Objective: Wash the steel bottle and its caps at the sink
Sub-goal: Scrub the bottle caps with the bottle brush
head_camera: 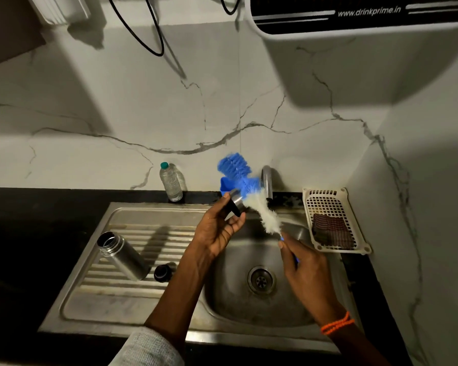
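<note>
Hands angle bottle brush up-left against cap.

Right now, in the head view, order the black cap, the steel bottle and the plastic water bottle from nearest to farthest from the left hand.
Measured from the left hand:
1. Black cap, on the drainboard, lower left.
2. Plastic water bottle, at the wall, up left.
3. Steel bottle, farther left on the drainboard.

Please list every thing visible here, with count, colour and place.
Open steel bottle: one, silver, on the sink's ribbed drainboard.
Small round cap: one, black, beside the bottle.
Steel-and-black cap: one, in left hand.
Long bottle brush: one, blue and white bristles, against that cap.
Clear plastic bottle: one, green lid, by wall.
Plastic basket: one, cream, right of tap.
Left hand: holds cap.
Right hand: grips brush handle.
</note>
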